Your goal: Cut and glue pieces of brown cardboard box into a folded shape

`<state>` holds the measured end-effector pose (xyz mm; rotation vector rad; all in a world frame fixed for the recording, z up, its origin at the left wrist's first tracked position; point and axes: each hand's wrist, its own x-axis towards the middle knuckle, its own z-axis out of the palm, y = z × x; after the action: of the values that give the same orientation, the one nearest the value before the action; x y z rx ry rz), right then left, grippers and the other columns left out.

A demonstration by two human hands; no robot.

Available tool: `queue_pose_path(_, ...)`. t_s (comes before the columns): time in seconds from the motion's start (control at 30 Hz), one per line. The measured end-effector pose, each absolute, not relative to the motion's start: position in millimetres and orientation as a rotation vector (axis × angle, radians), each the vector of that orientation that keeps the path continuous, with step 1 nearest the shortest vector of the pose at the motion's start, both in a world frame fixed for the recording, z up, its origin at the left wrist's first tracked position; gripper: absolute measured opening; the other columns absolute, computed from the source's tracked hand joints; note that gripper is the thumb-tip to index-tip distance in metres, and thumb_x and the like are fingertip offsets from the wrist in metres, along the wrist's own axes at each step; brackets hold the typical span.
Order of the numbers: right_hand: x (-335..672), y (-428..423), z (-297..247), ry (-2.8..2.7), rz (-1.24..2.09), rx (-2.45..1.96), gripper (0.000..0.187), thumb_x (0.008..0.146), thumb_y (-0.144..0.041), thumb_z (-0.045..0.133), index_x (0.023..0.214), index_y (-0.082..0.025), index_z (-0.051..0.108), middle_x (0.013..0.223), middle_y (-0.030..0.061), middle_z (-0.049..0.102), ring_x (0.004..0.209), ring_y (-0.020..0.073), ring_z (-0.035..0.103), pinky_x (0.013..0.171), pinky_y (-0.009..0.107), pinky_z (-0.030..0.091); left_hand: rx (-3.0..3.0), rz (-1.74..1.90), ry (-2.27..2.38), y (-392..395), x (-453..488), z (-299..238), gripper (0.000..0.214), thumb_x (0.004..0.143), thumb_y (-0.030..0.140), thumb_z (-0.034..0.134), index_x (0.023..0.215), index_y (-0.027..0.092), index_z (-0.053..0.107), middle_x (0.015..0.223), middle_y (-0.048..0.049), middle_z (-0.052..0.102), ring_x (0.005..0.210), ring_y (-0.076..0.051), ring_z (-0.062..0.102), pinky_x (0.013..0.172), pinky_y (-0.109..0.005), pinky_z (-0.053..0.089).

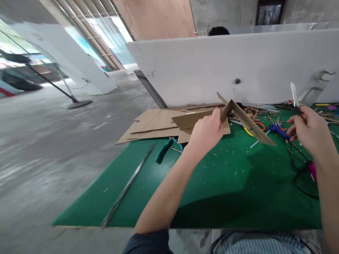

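My left hand (pixel 208 130) is closed on a folded piece of cardboard (pixel 253 125), held above the table with its bent panels standing out to both sides. On the right, my right hand (pixel 308 127) grips the dark handle of a pair of scissors (pixel 294 95), whose pale blades point up and apart. Just below those fingers lies a blue glue gun (pixel 279 131) with a black cord. Flat cardboard sheets (pixel 153 121) lie behind my left hand. Teal-handled pliers (pixel 164 151) rest left of my forearm.
The green table (pixel 212 187) carries a bundle of thin wires or rods (pixel 129 185) on its left. Yellow and orange handles (pixel 250 131) show behind the held cardboard. Brown scraps (pixel 249 113) lie along the white partition (pixel 196 70). A person's head (pixel 218 31) shows above it.
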<state>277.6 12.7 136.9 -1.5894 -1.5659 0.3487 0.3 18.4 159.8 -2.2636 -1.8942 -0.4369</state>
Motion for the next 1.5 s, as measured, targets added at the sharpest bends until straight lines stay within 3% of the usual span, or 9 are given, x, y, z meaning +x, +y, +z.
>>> queue_pose_path(0.07,242.2,-15.0,147.9,-1.584,0.290,-1.537,0.047,0.094,-0.034,0.033,0.138,-0.020,0.040,0.098,0.0109,0.066,0.057,0.0146,0.063,0.049,0.027,0.049,-2.287,-0.376,-1.889,13.7,7.2,158.6,0.036,0.087,0.020,0.036,0.122,0.012,0.043,0.074,-0.0108,0.064,0.063,-0.025,0.061,0.056,-0.033,0.042)
queue_pose_path(0.17,194.1,-46.3,145.3,-1.799,-0.019,-1.478,0.051,0.093,-0.027,0.033,0.143,-0.013,0.035,0.105,0.0172,0.065,0.066,0.0194,0.065,0.057,0.032,0.052,-2.344,-0.318,-1.821,8.6,17.3,154.2,0.054,0.085,0.019,0.039,0.137,0.009,0.026,0.074,-0.0103,0.066,0.065,-0.026,0.063,0.059,-0.034,0.045)
queue_pose_path(0.27,169.8,-65.0,130.8,-1.960,-0.167,-1.475,0.055,0.092,-0.018,0.031,0.147,-0.014,0.027,0.104,0.0174,0.063,0.061,0.0183,0.062,0.047,0.029,0.046,-2.399,-0.272,-1.792,5.5,24.2,148.4,0.053,0.085,0.019,0.039,0.136,0.010,0.025,0.073,-0.0097,0.067,0.067,-0.026,0.065,0.061,-0.035,0.047)
queue_pose_path(0.43,161.7,-63.5,109.7,-2.084,-0.276,-1.600,0.061,0.089,-0.010,0.031,0.149,-0.011,0.021,0.100,0.0162,0.059,0.042,0.0078,0.045,0.036,0.025,0.034,-2.553,-0.258,-1.773,4.3,29.8,138.9,0.043,0.083,0.018,0.040,0.125,0.012,0.034,0.070,-0.0077,0.066,0.062,-0.025,0.064,0.056,-0.032,0.045)
queue_pose_path(0.63,167.5,-18.5,78.1,-2.147,-0.205,-1.733,0.065,0.085,-0.008,0.033,0.148,-0.003,0.019,0.111,0.0221,0.053,0.047,0.0081,0.048,0.041,0.026,0.038,-2.674,-0.292,-1.714,15.6,35.0,125.1,0.045,0.079,0.015,0.041,0.124,0.012,0.034,0.076,-0.0103,0.067,0.064,-0.024,0.064,0.053,-0.029,0.041)
queue_pose_path(1.0,184.1,1.8,64.5,-2.196,-0.042,-1.611,0.061,0.090,-0.014,0.030,0.149,-0.010,0.019,0.110,0.0174,0.054,0.065,0.0162,0.055,0.049,0.029,0.040,-2.653,-0.364,-1.746,27.2,29.3,116.8,0.032,0.084,0.019,0.039,0.116,0.017,0.040,0.068,-0.0040,0.063,0.054,-0.020,0.058,0.047,-0.027,0.034)
queue_pose_path(1.2,186.7,6.3,64.6,-2.186,0.038,-1.578,0.060,0.090,-0.015,0.029,0.150,-0.012,0.022,0.109,0.0156,0.055,0.069,0.0168,0.055,0.055,0.029,0.042,-2.583,-0.313,-1.750,33.8,26.3,114.8,0.030,0.094,0.031,0.035,0.120,0.018,0.042,0.076,-0.0070,0.066,0.066,-0.024,0.064,0.054,-0.029,0.041)
queue_pose_path(1.5,193.0,17.1,75.0,-2.178,0.189,-1.443,0.061,0.089,-0.020,0.030,0.149,-0.010,0.026,0.107,0.0160,0.056,0.082,0.0220,0.057,0.072,0.037,0.047,-2.607,-0.322,-1.697,38.4,18.8,115.6,0.028,0.095,0.026,0.033,0.120,0.020,0.044,0.080,-0.0066,0.066,0.070,-0.023,0.064,0.058,-0.029,0.043)
